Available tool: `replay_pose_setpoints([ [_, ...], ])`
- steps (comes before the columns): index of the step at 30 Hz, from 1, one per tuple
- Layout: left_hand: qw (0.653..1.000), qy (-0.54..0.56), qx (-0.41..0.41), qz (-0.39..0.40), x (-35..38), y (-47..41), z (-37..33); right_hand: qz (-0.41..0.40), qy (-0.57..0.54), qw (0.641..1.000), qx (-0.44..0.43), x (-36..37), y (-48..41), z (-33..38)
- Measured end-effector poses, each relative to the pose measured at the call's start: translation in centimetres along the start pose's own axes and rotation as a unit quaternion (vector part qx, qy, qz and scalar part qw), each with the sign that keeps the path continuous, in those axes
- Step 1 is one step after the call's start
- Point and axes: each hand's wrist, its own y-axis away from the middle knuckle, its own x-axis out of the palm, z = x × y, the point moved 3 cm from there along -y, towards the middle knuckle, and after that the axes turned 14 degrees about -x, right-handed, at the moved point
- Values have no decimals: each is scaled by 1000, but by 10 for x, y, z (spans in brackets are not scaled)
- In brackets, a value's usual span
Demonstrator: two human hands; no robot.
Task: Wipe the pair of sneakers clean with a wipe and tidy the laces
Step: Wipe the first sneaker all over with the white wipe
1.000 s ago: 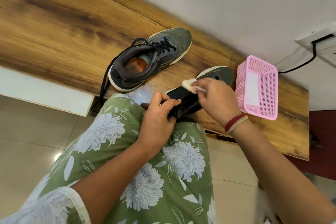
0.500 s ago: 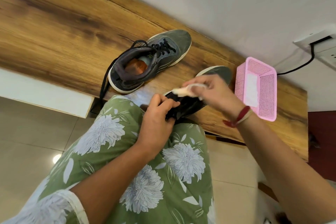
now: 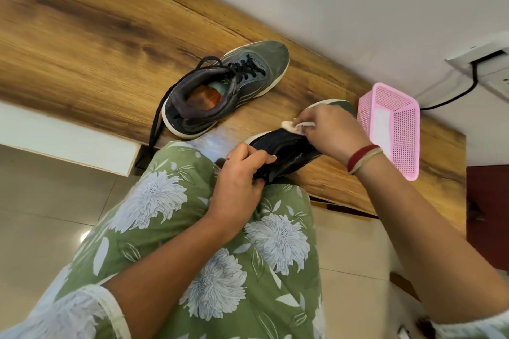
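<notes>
At the near edge of the wooden table (image 3: 96, 44), the right hand (image 3: 330, 129) pinches a crumpled white wipe (image 3: 291, 126) in its fingertips at the dark sneaker (image 3: 286, 150), and the left hand (image 3: 239, 173) grips that shoe's heel. Wiping's the step here, I'd say; next it needs firm strokes along the upper. The second sneaker (image 3: 228, 91) sits beside it, laces (image 3: 248, 67) loose. The pink mesh basket (image 3: 399, 146) holds a flat white sheet (image 3: 381, 126).

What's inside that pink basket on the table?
A flat white piece, perhaps spare wipes, lies inside the basket. The right hand and wrist cover its near corner, so that part cannot be seen.
</notes>
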Motion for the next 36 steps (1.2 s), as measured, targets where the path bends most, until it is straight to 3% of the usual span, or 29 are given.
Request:
replay_pose_setpoints([
  [4, 1000, 7, -3, -5, 0, 0, 0, 0, -12, 1000, -21, 1, 9, 10],
  [7, 1000, 9, -2, -6, 0, 0, 0, 35, -122, 989, -73, 3, 15, 28],
  [10, 1000, 24, 8, -8, 0, 0, 0, -85, -163, 983, -11, -9, 6, 9],
  [12, 1000, 22, 22, 2, 0, 2, 0, -132, -76, 987, 56, -9, 0, -5],
  [14, 999, 16, 27, 14, 1, 3, 0, -69, -19, 996, 45, 6, -3, 3],
  [18, 999, 6, 27, 18, 1, 2, -1, -4, -39, 997, -67, 13, 3, 32],
  [23, 999, -10, 47, 13, 1, 4, -2, -39, -21, 999, 5, 0, 5, 9],
  [26, 999, -14, 49, 12, 1, 3, -1, 13, -88, 993, -79, 14, 17, 32],
  [28, 998, -15, 54, 10, 1, 2, -2, 28, -110, 989, -91, 13, 18, 34],
  [31, 998, -10, 59, 6, 0, 2, -3, -17, -74, 993, -85, 13, 16, 32],
  [34, 998, -15, 59, 11, -1, 2, -4, 6, 9, 990, -142, 25, 23, 48],
  [36, 998, -14, 57, 12, -1, 3, -4, -26, -82, 989, -123, 15, 24, 39],
])
